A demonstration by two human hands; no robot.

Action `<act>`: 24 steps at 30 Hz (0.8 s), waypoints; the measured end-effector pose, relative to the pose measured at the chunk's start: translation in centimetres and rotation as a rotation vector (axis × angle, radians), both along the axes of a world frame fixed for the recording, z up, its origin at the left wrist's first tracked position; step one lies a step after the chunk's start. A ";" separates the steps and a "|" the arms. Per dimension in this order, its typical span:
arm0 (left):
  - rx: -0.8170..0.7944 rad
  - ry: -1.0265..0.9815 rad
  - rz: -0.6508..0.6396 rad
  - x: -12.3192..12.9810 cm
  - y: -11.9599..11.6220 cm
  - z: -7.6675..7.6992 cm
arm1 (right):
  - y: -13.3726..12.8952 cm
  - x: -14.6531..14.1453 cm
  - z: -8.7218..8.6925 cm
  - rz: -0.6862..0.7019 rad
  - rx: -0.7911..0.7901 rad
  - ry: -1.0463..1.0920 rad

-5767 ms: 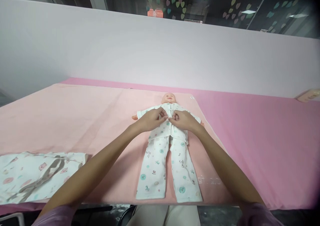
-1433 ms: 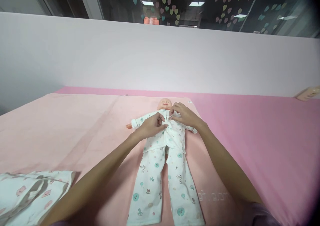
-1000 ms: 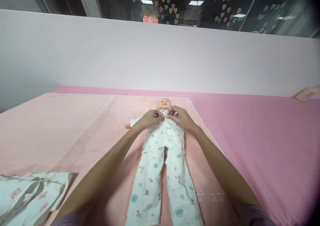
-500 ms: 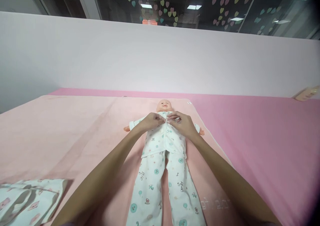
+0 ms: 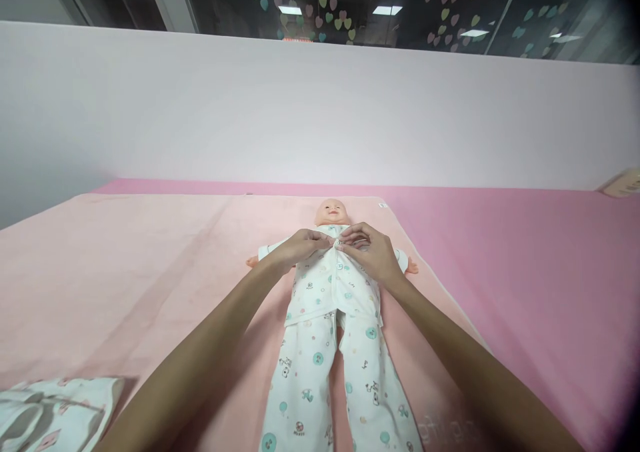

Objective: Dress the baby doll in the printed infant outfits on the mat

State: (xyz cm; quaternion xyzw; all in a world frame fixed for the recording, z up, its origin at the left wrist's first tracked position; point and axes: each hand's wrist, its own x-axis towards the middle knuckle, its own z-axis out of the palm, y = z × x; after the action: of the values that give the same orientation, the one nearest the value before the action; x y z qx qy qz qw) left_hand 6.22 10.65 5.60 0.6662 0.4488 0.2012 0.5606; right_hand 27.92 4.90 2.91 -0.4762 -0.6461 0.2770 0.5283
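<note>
A baby doll (image 5: 332, 212) lies face up with its arms spread, dressed in a white printed jacket (image 5: 333, 289) and matching trousers (image 5: 300, 379). At the upper chest, my left hand (image 5: 306, 244) pinches one side of the jacket's front opening. My right hand (image 5: 369, 247) pinches the other side, fingertips nearly meeting those of my left hand around a small fastening. A round button shows on the front just below my fingers. The fingers partly cover the fastening, so its state is unclear.
The doll lies on a light pink blanket (image 5: 150, 265) over a darker pink surface (image 5: 525, 272). Folded white printed cloth (image 5: 65, 415) sits at the lower left. A pale bottle-like item (image 5: 621, 183) lies at the far right, by the white wall (image 5: 320, 112).
Both hands stay at the doll's chest, with slight finger movement at the jacket front. The whole view has shifted slightly, and the folded cloth sits lower in the picture.
</note>
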 end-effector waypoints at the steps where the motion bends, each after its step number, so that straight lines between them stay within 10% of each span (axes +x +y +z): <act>1: 0.005 -0.017 0.010 0.1 -0.1 0.0 | 0.0 -0.1 0.0 -0.012 0.001 0.014; 24: 0.289 -0.022 0.155 2.0 -1.2 -2.0 | 0.3 -0.1 -0.8 0.006 0.049 -0.124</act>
State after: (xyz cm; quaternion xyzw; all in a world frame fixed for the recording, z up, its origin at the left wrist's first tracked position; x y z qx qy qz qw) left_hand 8.22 9.42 3.63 0.7009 0.4592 0.3136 0.4466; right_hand 27.81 5.20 2.12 -0.4773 -0.6856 0.2327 0.4979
